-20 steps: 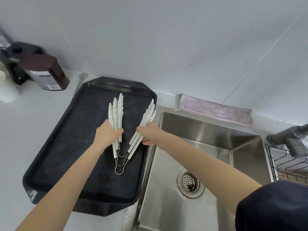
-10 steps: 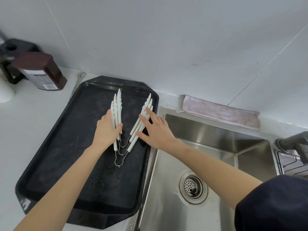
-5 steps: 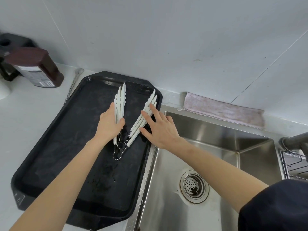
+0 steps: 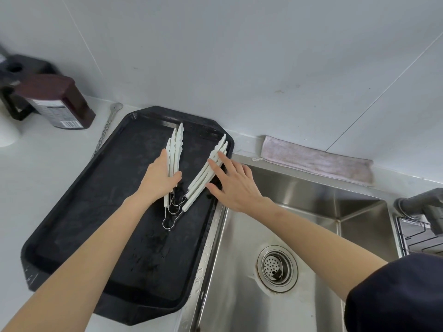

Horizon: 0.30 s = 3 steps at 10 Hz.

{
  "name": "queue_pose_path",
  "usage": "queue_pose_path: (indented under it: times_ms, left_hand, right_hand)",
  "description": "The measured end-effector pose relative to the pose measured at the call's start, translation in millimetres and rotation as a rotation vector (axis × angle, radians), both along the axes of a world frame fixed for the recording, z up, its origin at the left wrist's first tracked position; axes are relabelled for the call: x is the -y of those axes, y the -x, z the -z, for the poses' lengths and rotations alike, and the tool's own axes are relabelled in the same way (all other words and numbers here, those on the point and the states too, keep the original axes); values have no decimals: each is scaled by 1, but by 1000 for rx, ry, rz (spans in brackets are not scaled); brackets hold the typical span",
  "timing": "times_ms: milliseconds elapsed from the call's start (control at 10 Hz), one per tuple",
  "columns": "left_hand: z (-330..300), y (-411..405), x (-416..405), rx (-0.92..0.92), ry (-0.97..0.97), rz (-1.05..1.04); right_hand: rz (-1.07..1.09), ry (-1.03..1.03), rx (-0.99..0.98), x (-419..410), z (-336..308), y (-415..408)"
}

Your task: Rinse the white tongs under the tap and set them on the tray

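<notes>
Three white tongs (image 4: 199, 178) with wire loop ends lie nested in a V on the wet black tray (image 4: 79, 212), left of the sink. My left hand (image 4: 159, 179) rests flat on the left arms of the tongs, fingers around them. My right hand (image 4: 231, 183) lies with fingers spread beside the right arms, fingertips touching them, holding nothing. The tap (image 4: 422, 204) shows only as a grey spout at the right edge.
A steel sink (image 4: 311, 236) with a drain strainer (image 4: 276, 268) sits right of the tray. A pink cloth (image 4: 316, 160) lies behind it. A dark brown bottle (image 4: 57, 104) and a metal chain (image 4: 105, 130) are at the back left. A wire rack (image 4: 417, 236) is far right.
My right hand let go of the right arms of the tongs and opened flat beside them. The tongs stay on the tray; the view shifted slightly.
</notes>
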State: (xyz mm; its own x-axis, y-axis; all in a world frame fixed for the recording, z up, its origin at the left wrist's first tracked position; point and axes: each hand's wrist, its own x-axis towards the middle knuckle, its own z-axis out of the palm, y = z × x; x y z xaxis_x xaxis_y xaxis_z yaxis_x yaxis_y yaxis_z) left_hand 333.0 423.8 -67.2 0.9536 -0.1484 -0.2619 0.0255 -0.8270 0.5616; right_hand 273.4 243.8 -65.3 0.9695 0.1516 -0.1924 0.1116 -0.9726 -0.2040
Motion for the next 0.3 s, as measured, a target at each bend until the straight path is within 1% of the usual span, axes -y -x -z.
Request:
queue_pose_path:
  times_ms: [200, 300]
  left_hand:
    - [-18, 3, 7, 45, -87, 31]
    - [-40, 7, 22, 153, -147, 85]
  right_hand:
    - [66, 2, -21, 18, -25, 8]
    - [117, 6, 29, 31, -47, 16]
